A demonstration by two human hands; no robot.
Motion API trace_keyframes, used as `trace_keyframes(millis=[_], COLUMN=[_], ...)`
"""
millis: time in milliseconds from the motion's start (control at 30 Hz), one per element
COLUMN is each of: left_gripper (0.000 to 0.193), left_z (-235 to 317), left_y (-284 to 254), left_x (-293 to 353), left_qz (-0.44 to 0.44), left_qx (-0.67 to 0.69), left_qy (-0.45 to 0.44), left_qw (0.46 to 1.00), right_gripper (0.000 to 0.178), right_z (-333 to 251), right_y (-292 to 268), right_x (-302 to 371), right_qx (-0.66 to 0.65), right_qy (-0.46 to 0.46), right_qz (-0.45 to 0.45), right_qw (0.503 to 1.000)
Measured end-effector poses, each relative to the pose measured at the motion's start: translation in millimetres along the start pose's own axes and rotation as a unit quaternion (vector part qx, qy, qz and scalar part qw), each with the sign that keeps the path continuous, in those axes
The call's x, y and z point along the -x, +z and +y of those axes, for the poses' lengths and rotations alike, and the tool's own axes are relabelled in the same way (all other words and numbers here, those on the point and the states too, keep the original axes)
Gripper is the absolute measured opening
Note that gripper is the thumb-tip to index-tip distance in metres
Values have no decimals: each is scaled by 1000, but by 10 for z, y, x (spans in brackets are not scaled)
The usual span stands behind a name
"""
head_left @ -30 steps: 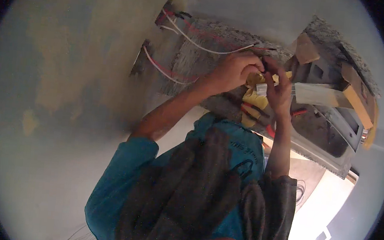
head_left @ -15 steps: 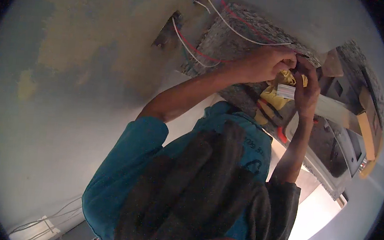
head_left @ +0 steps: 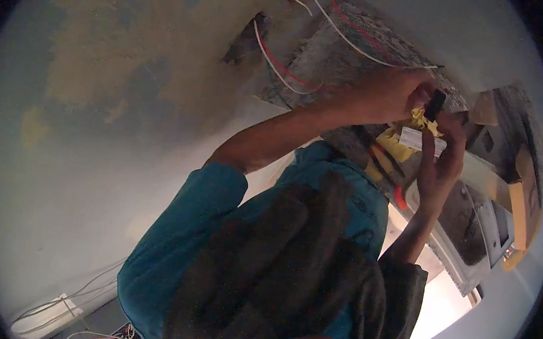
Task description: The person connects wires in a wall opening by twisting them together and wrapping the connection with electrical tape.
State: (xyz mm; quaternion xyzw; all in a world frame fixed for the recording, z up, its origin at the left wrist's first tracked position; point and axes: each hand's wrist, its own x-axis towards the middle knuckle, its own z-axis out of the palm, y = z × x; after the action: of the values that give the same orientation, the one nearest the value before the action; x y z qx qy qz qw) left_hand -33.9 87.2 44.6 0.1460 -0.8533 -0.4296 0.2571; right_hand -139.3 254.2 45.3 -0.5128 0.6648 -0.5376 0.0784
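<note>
Both my hands are close together over the cluttered surface at the upper right. My left hand (head_left: pixel 405 94) has its fingers curled in a pinch; what they hold, if anything, is too dark to make out. My right hand (head_left: pixel 445 154) is closed, thumb and fingers around a small black object (head_left: pixel 436 105) whose upper end comes next to my left fingertips. Just below it are a crumpled yellow wrapper (head_left: pixel 423 122) and a white ribbed block (head_left: pixel 417 140), partly covered by my right thumb. Whether that block is held or lies beneath is unclear.
Red and white wires hang from two wall openings; one white wire (head_left: pixel 342 38) reaches toward my left hand. Red-and-black handled pliers (head_left: pixel 399 195) lie near my waist. An open cardboard box (head_left: pixel 520 214) and a pale frame (head_left: pixel 468 268) stand at right.
The view has shifted slightly. My hands have drawn a little apart, and the black object now shows between them. The white wire's end now shows clear above my left hand.
</note>
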Motion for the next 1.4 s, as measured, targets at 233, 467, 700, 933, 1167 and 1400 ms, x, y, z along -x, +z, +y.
trace_keyframes(millis=[233,467,700,933,1167,1400], left_gripper=[11,17,11,13,13,22], left_z=[5,61,142,131,-45,-302], left_y=[14,-70,11,130,170,180], left_x=[-149,-156,-98,-86,-219,-439], left_qz=[-36,-57,-29,-18,-32,-63], left_qx=[49,41,33,-66,-25,-28], left_qy=[-13,-22,-28,36,-21,-13], left_qw=[998,997,999,997,999,998], right_gripper=[42,41,34,33,28,28], right_z=[60,194,150,442,455,425], right_y=[15,56,129,154,168,195], right_x=[70,-82,-69,6,-149,-261], right_qx=[-22,93,-22,-18,52,65], right_qy=[144,55,131,155,70,38], right_qz=[30,-19,41,39,61,77], right_qw=[989,994,990,987,994,994])
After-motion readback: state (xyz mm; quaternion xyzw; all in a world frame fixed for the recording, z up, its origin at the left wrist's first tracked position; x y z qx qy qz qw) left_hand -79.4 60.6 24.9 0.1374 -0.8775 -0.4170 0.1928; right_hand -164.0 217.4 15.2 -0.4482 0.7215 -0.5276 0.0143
